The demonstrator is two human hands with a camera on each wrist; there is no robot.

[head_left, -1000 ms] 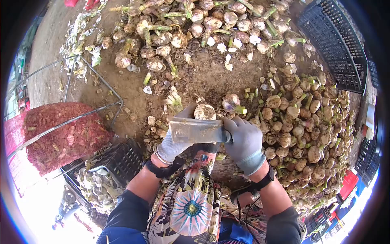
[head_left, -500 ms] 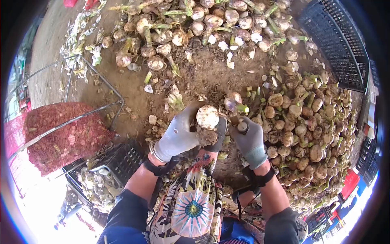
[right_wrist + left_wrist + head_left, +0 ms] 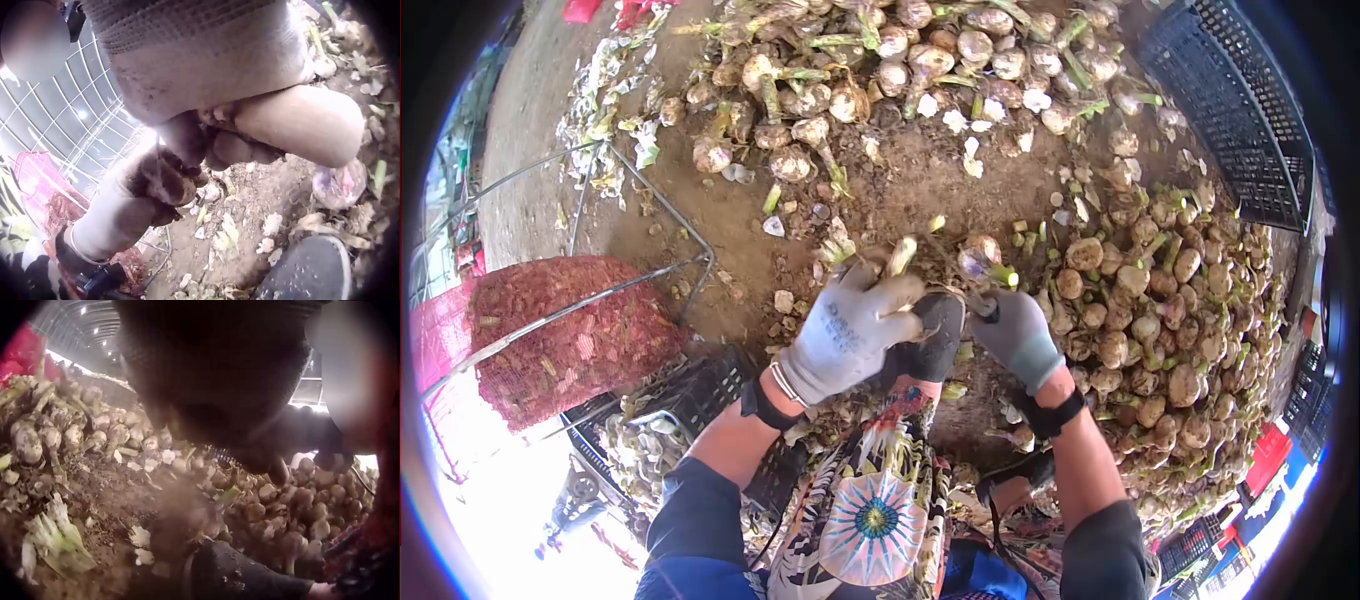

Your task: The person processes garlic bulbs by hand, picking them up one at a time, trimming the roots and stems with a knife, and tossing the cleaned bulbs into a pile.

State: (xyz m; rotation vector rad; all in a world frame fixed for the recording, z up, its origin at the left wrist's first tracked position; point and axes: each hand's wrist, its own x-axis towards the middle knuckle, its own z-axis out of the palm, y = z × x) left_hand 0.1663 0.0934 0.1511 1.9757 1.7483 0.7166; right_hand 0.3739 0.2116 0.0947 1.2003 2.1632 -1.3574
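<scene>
My gloved left hand [image 3: 845, 330] grips a garlic bulb, mostly hidden under the fingers. Its cut stem [image 3: 902, 255] sticks out past the fingertips, pointing away from me. Beside it, my gloved right hand [image 3: 1015, 340] is curled round the pale wooden handle [image 3: 306, 122] of a wide-bladed knife. The blade is hardly visible at this moment. Just beyond the right hand, a loose garlic bulb [image 3: 980, 258] with a green stem lies on the soil. A short stem piece [image 3: 938, 223] shows a little farther off. Below both hands is a dark shoe [image 3: 940, 325].
Trimmed bulbs form a large heap [image 3: 1140, 330] on the right. Untrimmed garlic [image 3: 850, 100] with stems lies along the far side. A black crate [image 3: 1235, 110] stands at far right. On the left are a red mesh sack [image 3: 575, 340], a metal frame [image 3: 655, 190] and another crate [image 3: 720, 385].
The knife blade, earlier held flat across between both hands, has swung out of sight. My left hand has turned over, so the bulb's stem instead of its root face now shows.
</scene>
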